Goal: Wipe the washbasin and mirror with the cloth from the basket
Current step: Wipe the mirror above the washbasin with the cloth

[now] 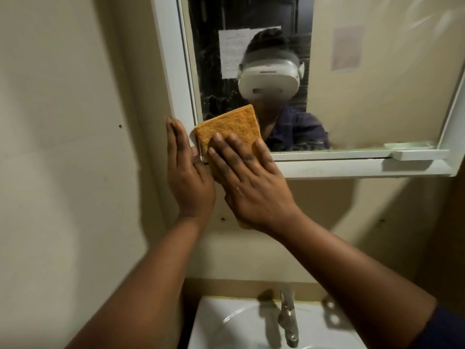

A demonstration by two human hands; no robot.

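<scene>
Cloth (227, 127): orange, pressed flat on the mirror (364, 84) at its lower left corner, overlapping the white frame (171, 71).
Right hand (247, 182): fingers spread, palm flat on the cloth, gripping nothing.
Left hand (187, 170): open, fingers together, laid against the frame edge just beside the cloth.
Slip risk: held by palm pressure alone; could slide off or drop toward the washbasin (221, 323) if pressure eases.
Smear risk: streaks likely where the glass already looks hazy.
Frame risk: hard pushing may shift the loose-looking bottom rail.
Hidden: lower part of the cloth under the palm; basin cut off at the bottom edge; basket out of sight; tap (288, 316) dim and blurred.
</scene>
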